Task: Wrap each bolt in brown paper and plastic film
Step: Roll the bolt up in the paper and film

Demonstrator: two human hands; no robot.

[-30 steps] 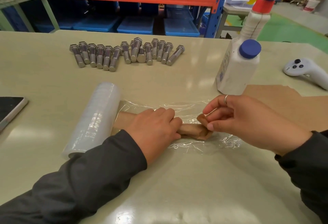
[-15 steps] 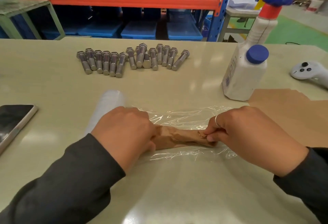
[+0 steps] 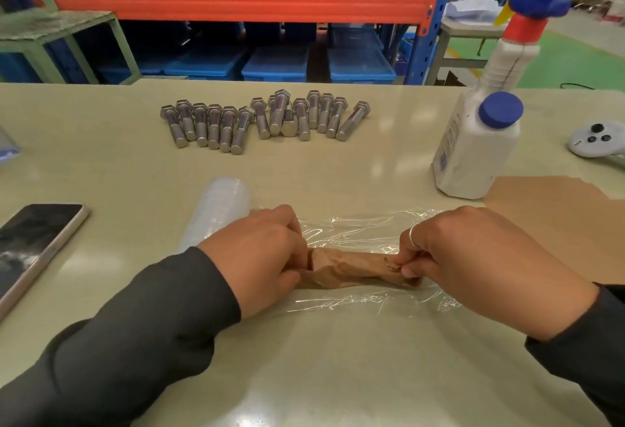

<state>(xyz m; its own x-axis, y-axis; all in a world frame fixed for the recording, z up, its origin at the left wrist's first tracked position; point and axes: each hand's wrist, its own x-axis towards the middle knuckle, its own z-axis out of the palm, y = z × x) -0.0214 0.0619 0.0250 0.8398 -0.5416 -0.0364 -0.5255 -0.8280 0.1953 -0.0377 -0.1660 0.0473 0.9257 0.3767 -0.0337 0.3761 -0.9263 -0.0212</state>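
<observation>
— Lying well back on the table [image 3: 101,169]: the row of bare bolts [image 3: 267,120], all waiting for wrapping. Nearer, film roll [image 3: 220,210] beside a spread plastic film sheet [image 3: 365,230].

— Resting on that sheet: one brown-paper parcel [image 3: 355,271], presumably hiding a bolt.

— Pinching its ends: left hand [image 3: 257,257] and right hand [image 3: 480,264], fingers curled tight. Paper stage looking done; film stage only beginning.

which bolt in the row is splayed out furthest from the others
The rightmost bolt: it lies slanted, head toward the white bottle, apart from its neighbours, which lie packed close and nearly parallel.
</observation>
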